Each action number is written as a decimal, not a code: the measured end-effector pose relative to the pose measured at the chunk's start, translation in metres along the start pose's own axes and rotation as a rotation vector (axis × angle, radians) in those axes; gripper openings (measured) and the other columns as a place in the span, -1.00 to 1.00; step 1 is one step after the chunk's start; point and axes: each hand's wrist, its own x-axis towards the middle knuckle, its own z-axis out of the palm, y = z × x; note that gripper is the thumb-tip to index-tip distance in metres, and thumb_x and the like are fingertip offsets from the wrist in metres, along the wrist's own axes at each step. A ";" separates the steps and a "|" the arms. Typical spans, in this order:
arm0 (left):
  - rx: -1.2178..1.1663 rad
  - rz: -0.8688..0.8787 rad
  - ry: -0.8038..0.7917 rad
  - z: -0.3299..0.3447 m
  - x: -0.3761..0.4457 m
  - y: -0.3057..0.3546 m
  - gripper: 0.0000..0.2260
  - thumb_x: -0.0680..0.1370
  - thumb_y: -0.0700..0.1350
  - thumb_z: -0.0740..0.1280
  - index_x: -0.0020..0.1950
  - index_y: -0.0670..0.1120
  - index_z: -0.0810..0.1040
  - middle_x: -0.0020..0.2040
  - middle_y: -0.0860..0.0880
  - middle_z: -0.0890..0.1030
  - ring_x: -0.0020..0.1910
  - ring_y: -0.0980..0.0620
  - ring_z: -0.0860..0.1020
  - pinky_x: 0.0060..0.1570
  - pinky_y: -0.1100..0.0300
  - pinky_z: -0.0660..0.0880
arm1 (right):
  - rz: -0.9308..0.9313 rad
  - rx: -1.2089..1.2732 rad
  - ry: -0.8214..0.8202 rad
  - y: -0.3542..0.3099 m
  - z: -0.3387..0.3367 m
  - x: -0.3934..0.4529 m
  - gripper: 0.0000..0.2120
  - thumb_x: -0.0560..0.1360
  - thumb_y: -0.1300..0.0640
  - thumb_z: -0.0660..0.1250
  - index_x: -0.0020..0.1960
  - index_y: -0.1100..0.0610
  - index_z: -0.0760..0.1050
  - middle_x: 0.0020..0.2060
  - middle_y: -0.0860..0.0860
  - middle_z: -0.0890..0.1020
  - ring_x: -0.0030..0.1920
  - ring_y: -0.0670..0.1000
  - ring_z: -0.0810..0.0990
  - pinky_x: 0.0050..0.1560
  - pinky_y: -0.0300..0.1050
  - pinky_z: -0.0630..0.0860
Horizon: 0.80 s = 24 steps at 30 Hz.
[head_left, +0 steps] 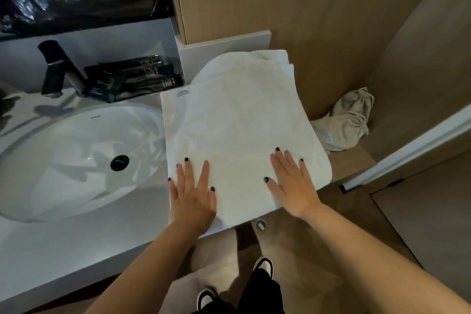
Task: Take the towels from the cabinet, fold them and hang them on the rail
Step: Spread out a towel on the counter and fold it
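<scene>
Both flat, open-fingered grips, left hand (192, 196) and right hand (293, 183), press the towel's (237, 120) near end; its length runs away from them.

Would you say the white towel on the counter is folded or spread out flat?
Folded: the towel shows stacked layers at its far edge, and both hands, left and right, press flat on it.

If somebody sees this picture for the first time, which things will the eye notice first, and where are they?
First, the white towel spread on the counter right of the sink, with the left hand and right hand pressing flat on its near end. Then the black faucet behind the sink, and a crumpled beige bag at the far right.
</scene>
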 end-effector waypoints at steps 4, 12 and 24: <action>0.027 0.081 -0.035 -0.014 0.003 0.064 -0.39 0.68 0.06 0.02 0.60 -0.05 -0.26 0.57 -0.19 -0.35 0.55 -0.20 -0.33 0.49 -0.08 -0.25 | 0.193 0.693 0.319 -0.021 -0.017 -0.013 -0.54 0.64 0.13 0.22 0.52 0.04 0.25 0.55 -0.06 0.19 0.57 -0.05 0.03 0.54 -0.11 0.00; 0.122 0.430 -0.088 0.019 0.021 0.100 -0.44 0.68 0.13 -0.05 0.62 -0.05 -0.07 0.61 -0.14 -0.18 0.58 -0.13 -0.19 0.54 -0.13 -0.08 | 1.150 1.570 0.656 0.009 -0.010 -0.016 -0.39 0.47 0.18 0.47 0.44 0.14 0.30 0.35 0.08 0.42 0.28 0.10 0.47 0.19 -0.09 0.44; 0.165 0.480 -0.023 0.032 0.018 0.089 -0.38 0.64 0.25 -0.16 0.62 0.00 -0.20 0.62 -0.09 -0.23 0.57 -0.07 -0.30 0.55 -0.08 -0.20 | 0.845 1.907 0.212 0.083 0.006 -0.041 -0.71 0.52 0.17 0.42 0.23 0.12 0.52 0.06 0.09 0.69 0.00 0.03 0.65 -0.19 -0.14 0.57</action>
